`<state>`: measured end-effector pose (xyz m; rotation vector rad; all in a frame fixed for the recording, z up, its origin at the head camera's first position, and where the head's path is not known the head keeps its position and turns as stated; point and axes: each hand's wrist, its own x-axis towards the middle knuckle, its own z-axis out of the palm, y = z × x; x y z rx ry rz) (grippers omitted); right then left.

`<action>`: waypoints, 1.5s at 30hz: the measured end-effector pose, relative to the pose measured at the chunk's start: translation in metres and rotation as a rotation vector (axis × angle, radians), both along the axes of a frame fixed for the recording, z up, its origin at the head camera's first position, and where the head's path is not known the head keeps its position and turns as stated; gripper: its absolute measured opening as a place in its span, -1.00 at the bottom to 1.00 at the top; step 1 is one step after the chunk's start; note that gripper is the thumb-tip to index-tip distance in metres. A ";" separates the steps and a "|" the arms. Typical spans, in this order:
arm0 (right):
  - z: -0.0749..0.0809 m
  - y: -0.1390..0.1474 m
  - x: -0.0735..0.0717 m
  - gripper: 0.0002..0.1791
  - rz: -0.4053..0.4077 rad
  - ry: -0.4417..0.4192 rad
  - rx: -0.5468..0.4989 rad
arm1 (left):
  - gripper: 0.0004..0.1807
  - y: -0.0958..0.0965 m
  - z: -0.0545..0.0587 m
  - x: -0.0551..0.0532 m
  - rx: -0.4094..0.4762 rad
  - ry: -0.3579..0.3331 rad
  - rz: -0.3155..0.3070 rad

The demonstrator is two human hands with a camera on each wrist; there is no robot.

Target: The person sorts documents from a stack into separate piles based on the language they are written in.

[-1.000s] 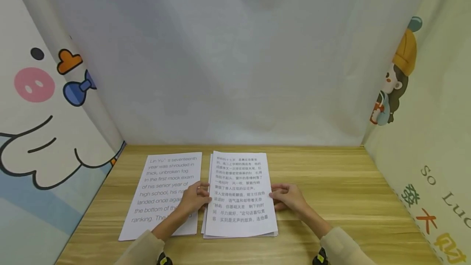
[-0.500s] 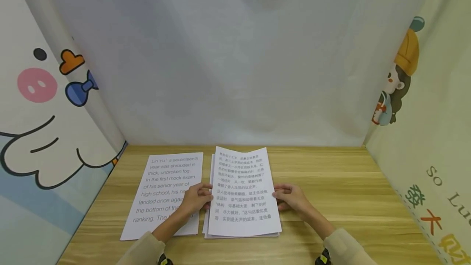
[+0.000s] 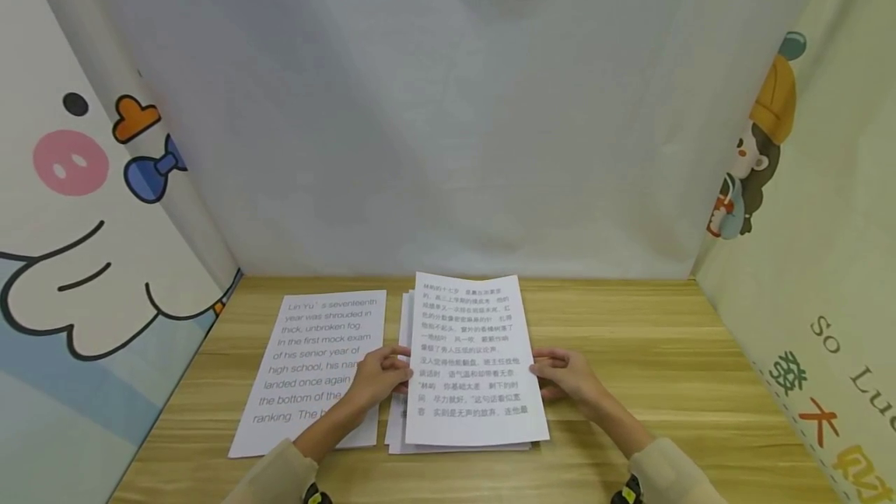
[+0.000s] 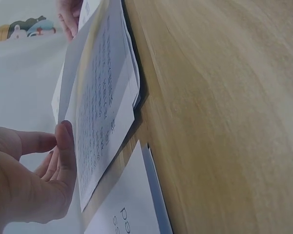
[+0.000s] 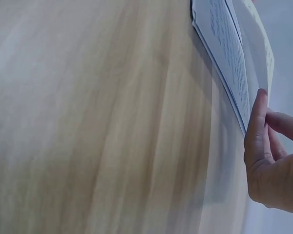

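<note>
A sheet of paper [image 3: 472,364] printed with Chinese text is held up between both hands, close above a stack of similar sheets [image 3: 396,430]. My left hand [image 3: 381,376] pinches its left edge between thumb and fingers. On the opposite edge, my right hand [image 3: 565,376] pinches it the same way. In the left wrist view the raised sheet [image 4: 71,73] stands apart from the printed stack [image 4: 105,97] beneath. The right wrist view shows a gap between the lifted sheet [image 5: 256,48] and the stack [image 5: 222,44] too.
Left of the stack lies a pile of paper with large English text [image 3: 315,348], partly covered by my left forearm. All of it rests on a wood-grain table [image 3: 630,325]. A pale cloth wall [image 3: 448,138] stands behind, with cartoon-printed panels at both sides.
The top sheet has been lifted off the stack and shifted to the right and slightly away. Both hands have moved rightward with it, uncovering more of the stack's left side.
</note>
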<state>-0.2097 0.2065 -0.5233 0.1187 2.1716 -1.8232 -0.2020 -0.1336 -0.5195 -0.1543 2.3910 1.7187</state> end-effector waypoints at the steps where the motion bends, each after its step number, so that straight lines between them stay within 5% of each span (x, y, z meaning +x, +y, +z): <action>1: 0.000 0.001 0.000 -0.48 0.001 0.001 0.000 | -0.55 0.001 0.000 0.000 -0.001 0.002 -0.005; 45: 0.001 0.064 0.009 -0.40 0.010 0.040 0.014 | -0.61 0.056 -0.005 -0.013 0.030 0.050 -0.174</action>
